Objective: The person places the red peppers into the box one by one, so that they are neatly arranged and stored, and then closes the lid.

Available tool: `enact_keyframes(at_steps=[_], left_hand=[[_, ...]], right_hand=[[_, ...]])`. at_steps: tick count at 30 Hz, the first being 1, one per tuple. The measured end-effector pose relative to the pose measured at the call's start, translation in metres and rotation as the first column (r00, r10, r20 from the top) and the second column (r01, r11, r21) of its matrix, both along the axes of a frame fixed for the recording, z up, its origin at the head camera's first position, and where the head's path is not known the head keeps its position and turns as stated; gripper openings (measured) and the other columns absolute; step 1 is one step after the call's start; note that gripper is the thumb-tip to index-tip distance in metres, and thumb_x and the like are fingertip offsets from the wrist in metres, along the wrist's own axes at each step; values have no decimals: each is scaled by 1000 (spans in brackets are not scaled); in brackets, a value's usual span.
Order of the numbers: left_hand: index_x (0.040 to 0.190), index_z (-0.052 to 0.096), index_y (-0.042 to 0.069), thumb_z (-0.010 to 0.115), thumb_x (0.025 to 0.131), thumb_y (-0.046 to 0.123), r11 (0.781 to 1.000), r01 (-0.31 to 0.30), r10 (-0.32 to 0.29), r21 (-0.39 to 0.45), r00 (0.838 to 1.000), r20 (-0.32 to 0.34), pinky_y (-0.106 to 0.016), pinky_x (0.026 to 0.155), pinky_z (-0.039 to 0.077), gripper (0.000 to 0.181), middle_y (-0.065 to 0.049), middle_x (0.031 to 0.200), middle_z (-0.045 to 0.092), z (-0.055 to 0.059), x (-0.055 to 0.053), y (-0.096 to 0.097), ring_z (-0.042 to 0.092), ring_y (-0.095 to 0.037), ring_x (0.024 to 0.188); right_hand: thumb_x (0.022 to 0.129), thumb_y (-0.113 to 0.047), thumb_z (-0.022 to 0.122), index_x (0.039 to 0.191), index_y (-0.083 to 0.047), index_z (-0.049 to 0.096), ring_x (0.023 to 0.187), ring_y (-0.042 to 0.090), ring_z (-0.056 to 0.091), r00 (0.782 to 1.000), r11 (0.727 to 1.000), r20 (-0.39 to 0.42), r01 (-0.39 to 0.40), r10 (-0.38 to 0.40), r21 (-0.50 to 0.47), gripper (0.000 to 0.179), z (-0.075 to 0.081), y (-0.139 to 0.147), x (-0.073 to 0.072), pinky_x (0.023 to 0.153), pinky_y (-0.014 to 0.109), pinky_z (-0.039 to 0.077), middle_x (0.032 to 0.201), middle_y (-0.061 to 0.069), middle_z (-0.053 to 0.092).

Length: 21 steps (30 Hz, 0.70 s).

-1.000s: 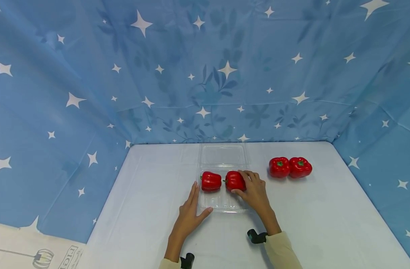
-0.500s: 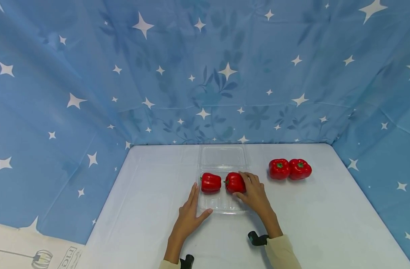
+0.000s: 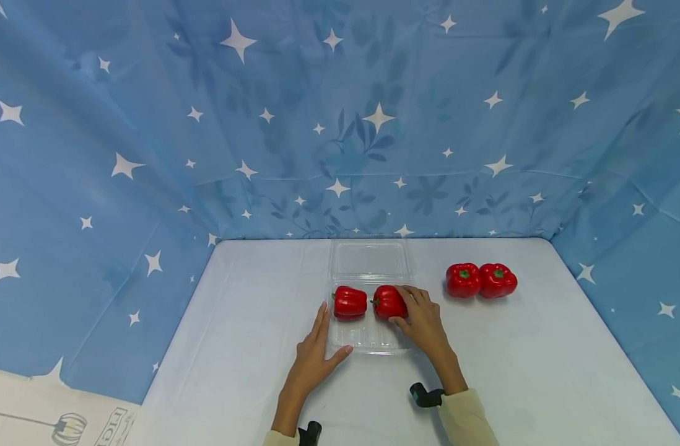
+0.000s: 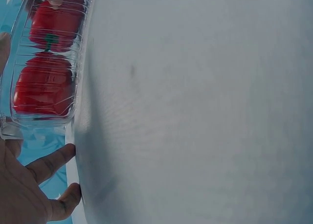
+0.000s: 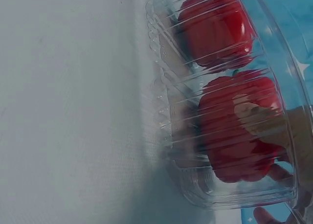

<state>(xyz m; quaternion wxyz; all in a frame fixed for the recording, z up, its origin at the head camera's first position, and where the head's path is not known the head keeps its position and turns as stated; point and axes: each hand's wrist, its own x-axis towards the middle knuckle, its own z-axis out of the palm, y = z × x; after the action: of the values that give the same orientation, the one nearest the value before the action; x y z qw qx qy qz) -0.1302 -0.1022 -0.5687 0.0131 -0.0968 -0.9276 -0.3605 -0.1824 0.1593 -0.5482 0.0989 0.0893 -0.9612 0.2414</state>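
Red pepper (image 3: 386,303) in the clear tray (image 3: 362,337), beside a second pepper (image 3: 350,303), has the right hand (image 3: 427,319) curled round it while the left hand (image 3: 311,359) spreads along the tray's side, seemingly mid-placing, with gentle release called for next.

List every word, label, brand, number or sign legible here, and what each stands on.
"IG": boxed print on the beige sheet, lower left of the head view; its neighbouring letters are unclear.
Marks beside that box: too blurred to read.
Red peppers and clear container: no readable text.
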Motion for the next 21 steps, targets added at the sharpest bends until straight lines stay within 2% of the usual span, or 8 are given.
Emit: enact_keyframes(at_steps=[9, 21], left_hand=[[158, 16, 22, 62, 86, 60, 1000, 6, -6, -4, 1000, -9, -73, 99, 35, 93, 9, 166, 8, -1, 2, 0, 41, -36, 141], [158, 16, 22, 60, 86, 62, 1000, 0, -1, -14, 1000, -6, -73, 100, 35, 93, 9, 166, 8, 1, 2, 1, 40, -35, 141]], right_hand=[[72, -27, 87, 142, -13, 47, 129, 35, 43, 1000, 1000, 6, 13, -13, 1, 83, -1, 1, 1, 95, 65, 44, 140, 16, 51], [73, -28, 86, 141, -11, 48, 127, 35, 44, 999, 1000, -35, 7, -7, 1, 80, -2, 1, 0, 94, 65, 43, 139, 17, 52]])
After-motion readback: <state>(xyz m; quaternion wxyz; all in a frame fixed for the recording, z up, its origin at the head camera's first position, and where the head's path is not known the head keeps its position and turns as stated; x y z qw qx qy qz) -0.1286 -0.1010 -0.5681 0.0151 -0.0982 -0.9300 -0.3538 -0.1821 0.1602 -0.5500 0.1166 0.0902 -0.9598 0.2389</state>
